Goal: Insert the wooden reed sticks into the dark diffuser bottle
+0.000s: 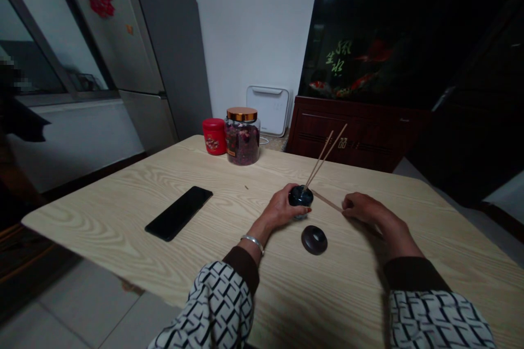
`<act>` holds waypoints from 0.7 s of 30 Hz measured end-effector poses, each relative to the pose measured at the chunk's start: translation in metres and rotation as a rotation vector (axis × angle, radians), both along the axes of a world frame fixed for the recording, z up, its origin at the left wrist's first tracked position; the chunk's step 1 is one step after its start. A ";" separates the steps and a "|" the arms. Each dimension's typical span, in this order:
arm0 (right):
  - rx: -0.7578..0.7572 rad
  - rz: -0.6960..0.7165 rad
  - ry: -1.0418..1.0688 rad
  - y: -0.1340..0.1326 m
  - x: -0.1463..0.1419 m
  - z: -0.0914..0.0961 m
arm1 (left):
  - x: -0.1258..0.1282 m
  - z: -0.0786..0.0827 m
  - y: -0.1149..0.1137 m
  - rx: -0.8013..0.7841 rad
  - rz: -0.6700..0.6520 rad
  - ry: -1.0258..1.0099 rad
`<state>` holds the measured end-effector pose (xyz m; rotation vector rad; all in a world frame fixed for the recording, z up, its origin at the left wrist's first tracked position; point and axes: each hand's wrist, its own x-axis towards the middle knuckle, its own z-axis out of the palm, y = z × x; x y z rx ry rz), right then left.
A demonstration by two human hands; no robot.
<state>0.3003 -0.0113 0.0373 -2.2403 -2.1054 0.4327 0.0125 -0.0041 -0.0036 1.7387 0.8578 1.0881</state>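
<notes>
My left hand [282, 208] is wrapped round a small dark round holder [301, 195] standing on the light wooden table [123, 218]. Two thin sticks [325, 155] rise out of the holder, leaning up to the right. My right hand [362, 208] pinches the end of a third thin stick [327, 202], which lies low and reaches toward the holder. A dark round lid or base [314, 239] lies flat on the table just in front of the holder, between my two hands.
A black phone [179, 212] lies face down at the left. A red tin [214, 136] and a glass jar with a copper lid [242, 136] stand at the far edge. A fridge [164, 49], a white appliance [269, 102] and a dark cabinet [352, 131] are behind.
</notes>
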 end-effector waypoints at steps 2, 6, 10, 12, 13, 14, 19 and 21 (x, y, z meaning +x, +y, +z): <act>-0.005 0.024 0.035 0.002 0.004 -0.003 | 0.000 0.000 0.000 0.001 -0.007 -0.005; -0.004 0.070 0.089 0.004 0.009 -0.009 | 0.000 0.001 -0.001 0.013 -0.018 -0.017; 0.006 0.082 0.081 0.003 0.009 -0.008 | 0.000 -0.001 0.000 0.016 -0.011 -0.017; 0.011 0.081 0.058 0.003 0.007 -0.006 | 0.000 -0.001 0.000 0.013 -0.013 -0.014; 0.013 0.078 0.042 0.003 0.006 -0.005 | 0.000 -0.002 0.000 0.011 -0.015 -0.012; 0.015 0.073 0.023 0.003 0.005 -0.004 | 0.000 -0.001 0.000 0.008 -0.018 -0.011; 0.027 0.018 -0.102 0.000 -0.008 0.002 | 0.000 0.000 0.000 -0.007 -0.015 -0.018; 0.027 0.008 -0.135 -0.002 -0.015 0.004 | 0.000 0.000 0.000 -0.006 -0.012 -0.021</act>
